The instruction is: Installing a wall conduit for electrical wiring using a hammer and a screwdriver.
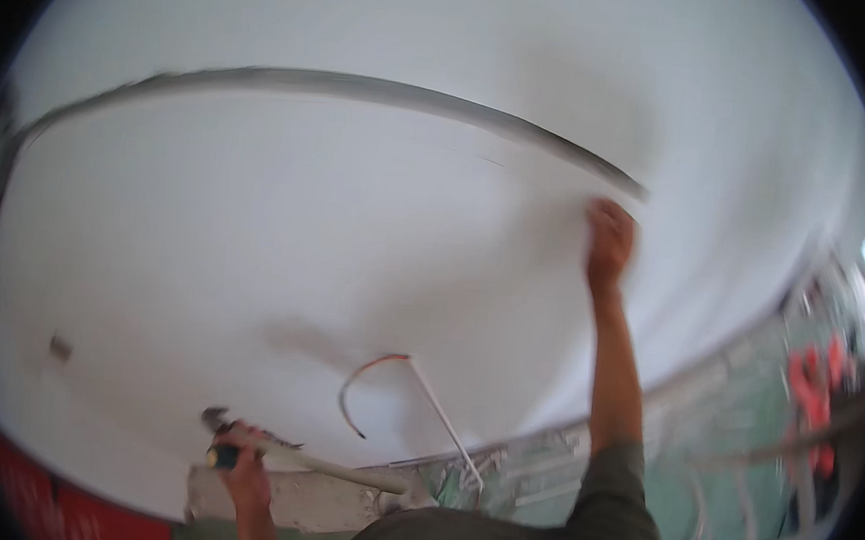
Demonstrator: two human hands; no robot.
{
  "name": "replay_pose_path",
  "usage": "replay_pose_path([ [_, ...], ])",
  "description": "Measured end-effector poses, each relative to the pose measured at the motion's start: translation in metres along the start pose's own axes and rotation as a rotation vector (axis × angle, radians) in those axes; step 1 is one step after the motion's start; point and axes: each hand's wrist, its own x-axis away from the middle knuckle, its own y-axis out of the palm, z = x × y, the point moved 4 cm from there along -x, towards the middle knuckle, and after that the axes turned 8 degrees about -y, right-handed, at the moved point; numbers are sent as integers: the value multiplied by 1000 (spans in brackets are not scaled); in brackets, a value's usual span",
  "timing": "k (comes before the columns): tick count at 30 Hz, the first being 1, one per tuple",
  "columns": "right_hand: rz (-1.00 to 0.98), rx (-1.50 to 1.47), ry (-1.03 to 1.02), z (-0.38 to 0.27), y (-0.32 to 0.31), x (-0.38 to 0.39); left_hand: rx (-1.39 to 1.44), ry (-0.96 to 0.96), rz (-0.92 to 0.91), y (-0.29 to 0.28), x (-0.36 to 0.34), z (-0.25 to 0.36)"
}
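Before me is a broad white surface with a long grey groove [345, 85] curving across it. My right hand [610, 240] is raised close to the groove's right end. Its fingers look bent but are smeared by motion, and whether anything is in them is hidden. Low on the left, my left hand [246, 466] is closed around a hammer [338, 470] with a dark metal head and a long pale handle. A dark tool handle with a yellowish end [223, 456] also sticks out of this hand; its kind is unclear.
A thin bent cable [345, 396] comes from a white pipe [442, 416] below the middle. A small dark box [61, 347] is set in the surface at left. Red panels [84, 517] stand lower left. Orange-red things [810, 387] and blurred clutter lie at right.
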Motion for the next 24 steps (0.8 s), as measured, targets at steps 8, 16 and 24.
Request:
replay_pose_path([
  [8, 25, 48, -52, -62, -28, 6, -107, 87, 95, -9, -7, -29],
  [16, -96, -583, -224, -183, 45, -44, -325, 217, 309, -77, -28, -99],
  [24, 8, -728, -347, -329, 127, -140, -731, 416, 453, -200, -40, -159],
])
